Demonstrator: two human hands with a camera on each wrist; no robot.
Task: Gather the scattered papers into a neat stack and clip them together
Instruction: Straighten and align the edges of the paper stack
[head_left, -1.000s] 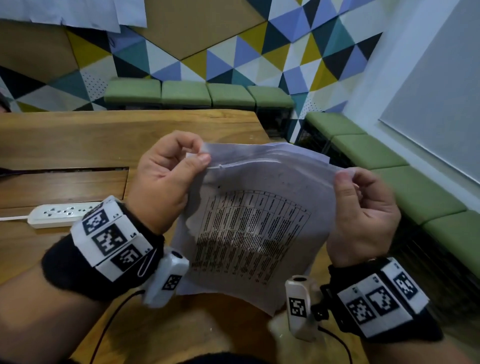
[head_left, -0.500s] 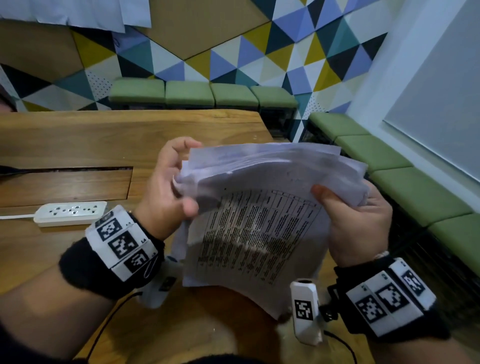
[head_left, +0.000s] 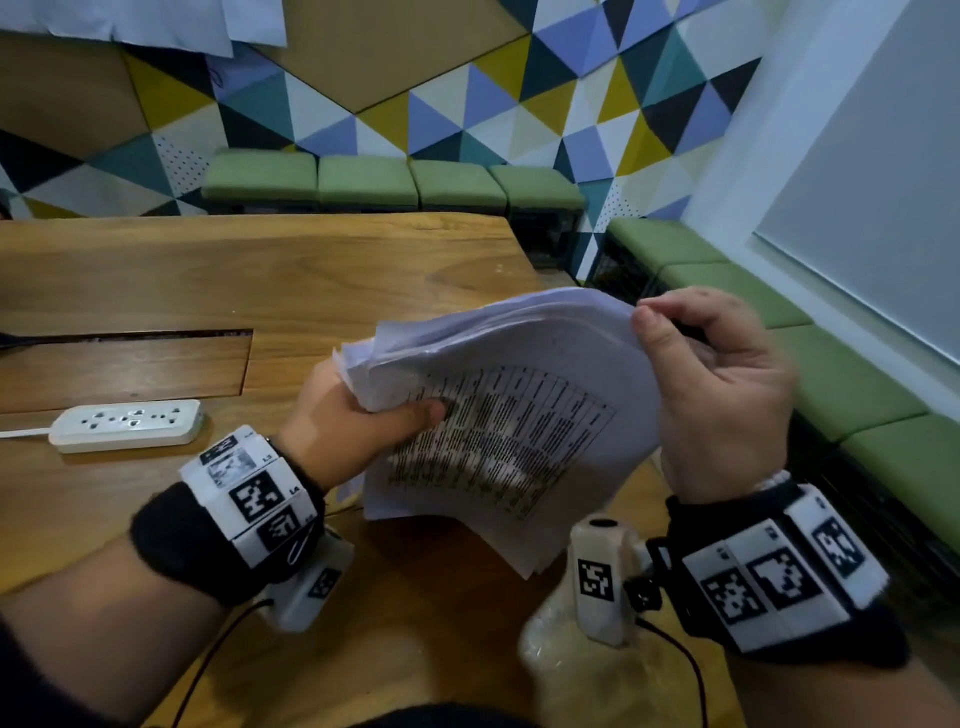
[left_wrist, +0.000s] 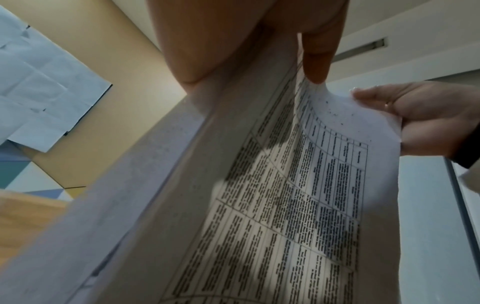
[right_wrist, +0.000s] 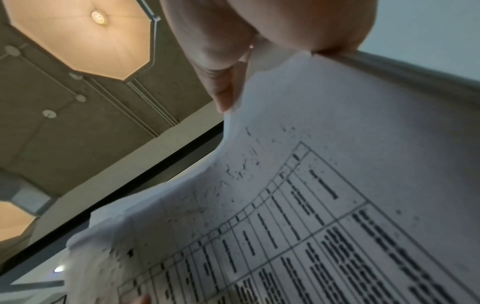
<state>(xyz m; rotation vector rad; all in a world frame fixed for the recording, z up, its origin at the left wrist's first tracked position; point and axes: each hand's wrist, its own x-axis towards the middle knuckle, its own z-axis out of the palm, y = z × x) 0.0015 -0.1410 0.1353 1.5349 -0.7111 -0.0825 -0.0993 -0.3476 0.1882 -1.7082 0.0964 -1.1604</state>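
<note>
A stack of white papers (head_left: 519, 415) with a printed table on the top sheet is held up above the wooden table (head_left: 249, 270), tilted and bowed. My left hand (head_left: 363, 410) grips the stack's left edge, thumb across the printed face. My right hand (head_left: 711, 374) pinches the upper right corner between thumb and curled fingers. The left wrist view shows the papers (left_wrist: 272, 205) from below, with my left hand's thumb (left_wrist: 317, 57) on them and the right hand (left_wrist: 428, 115) at the far corner. In the right wrist view the top sheet (right_wrist: 324, 205) hangs from the right hand's fingers (right_wrist: 223, 72). No clip is visible.
A white power strip (head_left: 127, 425) lies on the table at left, beside a recessed cable slot (head_left: 124, 364). Green cushioned benches (head_left: 395, 182) line the back wall and the right side. A crumpled clear plastic bag (head_left: 576, 670) sits at the table's near edge under my right wrist.
The stack has swung rightward and tilted. My left hand dropped from the top edge to grip the left side; my right hand rose to pinch the upper right corner.
</note>
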